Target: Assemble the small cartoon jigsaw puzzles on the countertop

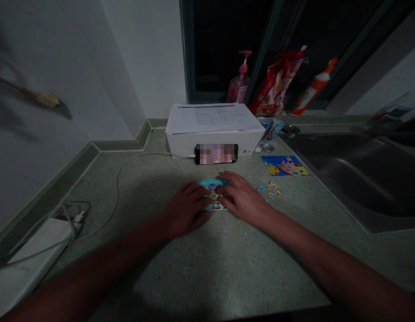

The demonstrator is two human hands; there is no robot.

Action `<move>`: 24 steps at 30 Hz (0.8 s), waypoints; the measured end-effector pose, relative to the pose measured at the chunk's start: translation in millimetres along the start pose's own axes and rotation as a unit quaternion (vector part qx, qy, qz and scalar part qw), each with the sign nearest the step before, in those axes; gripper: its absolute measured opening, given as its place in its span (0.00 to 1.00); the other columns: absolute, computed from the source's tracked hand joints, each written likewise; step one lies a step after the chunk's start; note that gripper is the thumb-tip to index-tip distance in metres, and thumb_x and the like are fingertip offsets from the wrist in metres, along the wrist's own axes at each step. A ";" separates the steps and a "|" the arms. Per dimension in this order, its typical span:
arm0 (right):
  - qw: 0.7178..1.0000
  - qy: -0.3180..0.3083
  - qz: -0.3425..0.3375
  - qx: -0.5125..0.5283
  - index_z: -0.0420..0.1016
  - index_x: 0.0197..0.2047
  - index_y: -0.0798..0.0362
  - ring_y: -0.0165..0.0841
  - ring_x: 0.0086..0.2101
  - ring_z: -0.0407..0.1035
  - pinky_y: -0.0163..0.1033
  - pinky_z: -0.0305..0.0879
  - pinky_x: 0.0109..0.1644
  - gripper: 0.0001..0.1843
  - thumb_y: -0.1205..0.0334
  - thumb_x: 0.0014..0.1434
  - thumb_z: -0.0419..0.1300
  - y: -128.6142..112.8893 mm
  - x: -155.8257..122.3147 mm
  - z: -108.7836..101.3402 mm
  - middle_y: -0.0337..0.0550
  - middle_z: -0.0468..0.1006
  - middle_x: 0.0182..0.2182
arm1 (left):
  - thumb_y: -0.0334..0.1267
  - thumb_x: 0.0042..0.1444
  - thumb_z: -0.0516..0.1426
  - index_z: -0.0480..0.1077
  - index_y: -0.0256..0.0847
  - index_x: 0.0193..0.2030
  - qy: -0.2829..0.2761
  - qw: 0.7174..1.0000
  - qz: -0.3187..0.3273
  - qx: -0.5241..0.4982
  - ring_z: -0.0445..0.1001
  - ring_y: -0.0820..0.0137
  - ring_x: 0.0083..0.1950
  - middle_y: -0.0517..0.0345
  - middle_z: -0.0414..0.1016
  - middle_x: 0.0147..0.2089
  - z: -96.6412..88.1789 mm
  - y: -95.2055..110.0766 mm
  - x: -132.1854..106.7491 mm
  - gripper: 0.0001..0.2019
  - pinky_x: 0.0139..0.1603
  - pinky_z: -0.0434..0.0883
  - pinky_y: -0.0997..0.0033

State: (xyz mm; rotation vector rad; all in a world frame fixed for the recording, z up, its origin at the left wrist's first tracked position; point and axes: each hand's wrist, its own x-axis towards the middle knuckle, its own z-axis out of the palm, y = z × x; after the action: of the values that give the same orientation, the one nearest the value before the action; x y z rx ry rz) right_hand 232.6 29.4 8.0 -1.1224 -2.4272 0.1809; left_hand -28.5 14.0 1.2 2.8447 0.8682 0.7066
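Observation:
A small, mostly blue jigsaw puzzle (213, 185) lies on the counter between my hands, its sides partly covered by my fingers. My left hand (187, 210) rests over its left side, fingers stretched toward the middle and thumb lower down. From the right, my right hand (242, 197) reaches over the other side with its fingers spread and fingertips touching the puzzle. Whether a fingertip pins a single piece is too small to tell. Loose puzzle pieces (273, 190) are scattered just right of my right hand. Beyond them lies a colourful cartoon picture card (286, 166).
A phone (216, 154) leans against a white box (214, 123), its cable running left to a white power strip (36, 246). The metal sink (361, 174) borders the counter at right. Behind stand a pink pump bottle (239, 85), a red bag (277, 85) and an orange-capped bottle (311, 91).

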 end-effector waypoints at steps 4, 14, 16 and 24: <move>1.000 -0.010 0.001 0.004 0.87 0.47 0.53 0.57 0.69 0.68 0.67 0.68 0.72 0.10 0.66 0.67 0.64 -1.2 2.1 -0.2 0.59 0.80 0.62 | 0.43 0.74 0.58 0.72 0.46 0.67 -0.014 1.000 -0.003 0.004 0.72 0.53 0.70 0.50 0.78 0.67 1.7 -1.4 -2.0 0.18 0.77 0.65 0.41; 1.000 -0.015 -0.003 -0.006 0.86 0.47 0.54 0.56 0.69 0.68 0.64 0.67 0.73 0.10 0.67 0.67 0.63 -1.5 4.0 -0.1 0.60 0.80 0.62 | 0.45 0.75 0.58 0.68 0.49 0.72 -0.040 0.999 -0.008 0.018 0.68 0.51 0.75 0.50 0.73 0.73 2.8 -2.3 -3.2 0.22 0.79 0.63 0.39; 1.000 -0.012 0.000 0.002 0.87 0.47 0.53 0.56 0.68 0.68 0.65 0.68 0.72 0.11 0.67 0.67 0.62 -1.3 4.3 0.2 0.59 0.80 0.62 | 0.45 0.74 0.58 0.67 0.49 0.72 -0.037 0.999 -0.003 0.018 0.67 0.51 0.75 0.51 0.73 0.73 3.1 -2.3 -3.4 0.22 0.79 0.64 0.39; 1.000 -0.018 0.004 0.003 0.86 0.47 0.51 0.53 0.68 0.68 0.65 0.67 0.73 0.12 0.68 0.68 0.60 3.2 3.4 -7.7 0.56 0.79 0.63 | 0.45 0.75 0.58 0.68 0.47 0.72 -0.037 0.999 -0.003 0.012 0.67 0.49 0.75 0.48 0.72 0.73 3.3 -2.5 -3.0 0.22 0.78 0.64 0.35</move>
State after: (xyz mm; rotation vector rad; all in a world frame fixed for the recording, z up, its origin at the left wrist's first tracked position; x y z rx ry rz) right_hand 236.4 33.5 15.1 -1.1367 -2.4522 0.2133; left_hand -30.5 14.6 -3.5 2.8683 0.8800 0.5896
